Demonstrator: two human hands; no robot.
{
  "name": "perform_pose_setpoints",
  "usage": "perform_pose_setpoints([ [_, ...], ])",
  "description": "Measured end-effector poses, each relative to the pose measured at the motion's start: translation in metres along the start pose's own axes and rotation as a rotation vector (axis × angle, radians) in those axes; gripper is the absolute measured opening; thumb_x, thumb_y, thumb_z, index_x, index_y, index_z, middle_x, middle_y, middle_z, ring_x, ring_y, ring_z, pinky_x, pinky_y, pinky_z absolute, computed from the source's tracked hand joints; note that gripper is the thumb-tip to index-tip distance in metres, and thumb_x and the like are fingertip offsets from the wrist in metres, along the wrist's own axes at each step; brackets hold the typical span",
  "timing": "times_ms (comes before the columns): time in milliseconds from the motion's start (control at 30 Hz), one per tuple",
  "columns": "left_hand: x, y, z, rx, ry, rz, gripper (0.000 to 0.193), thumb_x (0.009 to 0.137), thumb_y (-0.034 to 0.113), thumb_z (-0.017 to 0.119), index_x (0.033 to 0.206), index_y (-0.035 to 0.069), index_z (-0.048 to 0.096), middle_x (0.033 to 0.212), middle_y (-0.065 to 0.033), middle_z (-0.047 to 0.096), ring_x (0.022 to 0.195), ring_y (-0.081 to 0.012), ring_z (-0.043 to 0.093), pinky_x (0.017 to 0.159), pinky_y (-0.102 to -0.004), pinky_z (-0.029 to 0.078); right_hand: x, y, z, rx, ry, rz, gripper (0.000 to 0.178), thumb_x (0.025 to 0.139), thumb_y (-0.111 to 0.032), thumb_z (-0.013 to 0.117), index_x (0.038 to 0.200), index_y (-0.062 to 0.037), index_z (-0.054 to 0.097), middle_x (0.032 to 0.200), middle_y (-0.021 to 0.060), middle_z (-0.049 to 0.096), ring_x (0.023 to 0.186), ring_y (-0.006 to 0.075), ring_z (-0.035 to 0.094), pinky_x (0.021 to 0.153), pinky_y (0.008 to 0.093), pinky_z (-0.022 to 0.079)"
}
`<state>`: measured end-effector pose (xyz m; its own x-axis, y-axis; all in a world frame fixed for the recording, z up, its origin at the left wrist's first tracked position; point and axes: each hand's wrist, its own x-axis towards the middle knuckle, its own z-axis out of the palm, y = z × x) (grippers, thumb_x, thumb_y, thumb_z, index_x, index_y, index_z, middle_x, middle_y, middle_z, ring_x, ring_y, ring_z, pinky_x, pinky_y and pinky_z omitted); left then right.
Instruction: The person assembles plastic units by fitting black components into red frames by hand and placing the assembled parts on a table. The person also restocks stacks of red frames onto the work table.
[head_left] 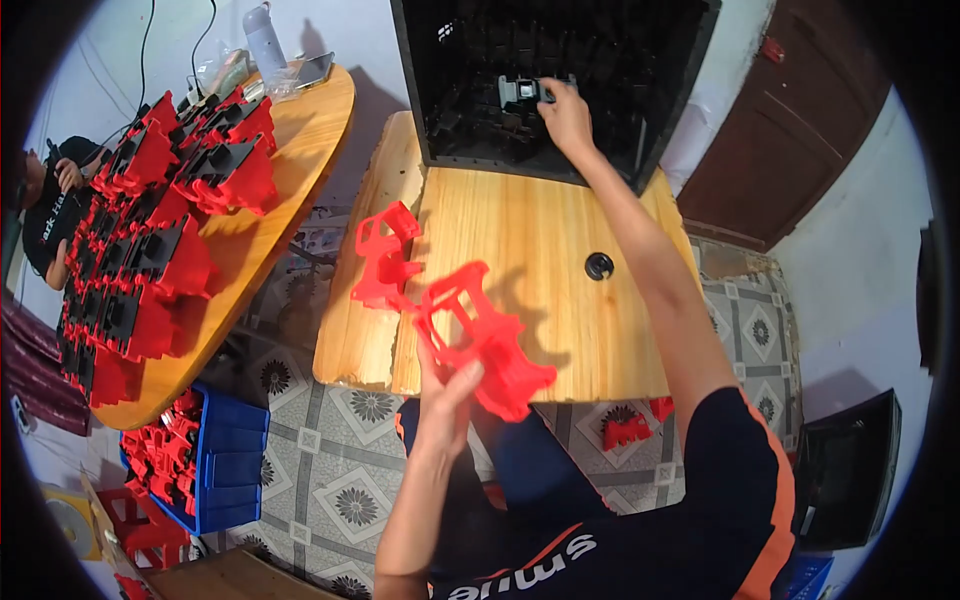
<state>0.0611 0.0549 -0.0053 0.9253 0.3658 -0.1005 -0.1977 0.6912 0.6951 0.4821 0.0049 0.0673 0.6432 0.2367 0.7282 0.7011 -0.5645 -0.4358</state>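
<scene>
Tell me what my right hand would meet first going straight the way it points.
Your right hand would likely meet the small grey part in the black bin; they may already touch, depth being unclear.

brown door (pixel 785 125), upper right | pale bottle (pixel 264 42), upper left | patterned floor (pixel 310 475)

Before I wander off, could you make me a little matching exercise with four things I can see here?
1. Left hand
2. Right hand
3. Plastic crate
4. Small round black part

A. Lying on the wooden tabletop
B. Blue, holding red plastic parts
C. Gripping a red plastic frame
D. Inside the open black box

Pairs: 1-C; 2-D; 3-B; 4-A
</scene>
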Motion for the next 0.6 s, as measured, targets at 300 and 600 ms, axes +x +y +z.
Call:
perform_pose_setpoints([
  [300,-0.022,-0.008,-0.007,-0.009,0.062,-0.011,0.103,0.076,0.006,0.076,0.155,0.017,0.011,0.151,-0.0192,0.033,0.140,-0.0330,0.035,0.114,-0.0490,0.029,0.041,0.029,0.054,-0.124,-0.091,0.182,0.039,0.082,-0.015,0.068,0.117,-0.0051,0.053,0.104,0.0245,0.067,0.100,0.0470,0.063,0.086,0.0528,0.050],
  [600,-0.037,-0.017,-0.025,-0.049,0.212,0.075,0.076,0.085,0.010,0.068,0.148,0.007,0.026,0.144,-0.0137,0.042,0.134,-0.0275,0.041,0.112,-0.0444,0.033,-0.223,-0.043,-0.068,1.139,-0.421,0.496,0.022,0.091,0.011,0.049,0.110,0.0012,0.049,0.095,0.0061,0.062,0.089,0.0135,0.065,0.078,0.0251,0.052],
])
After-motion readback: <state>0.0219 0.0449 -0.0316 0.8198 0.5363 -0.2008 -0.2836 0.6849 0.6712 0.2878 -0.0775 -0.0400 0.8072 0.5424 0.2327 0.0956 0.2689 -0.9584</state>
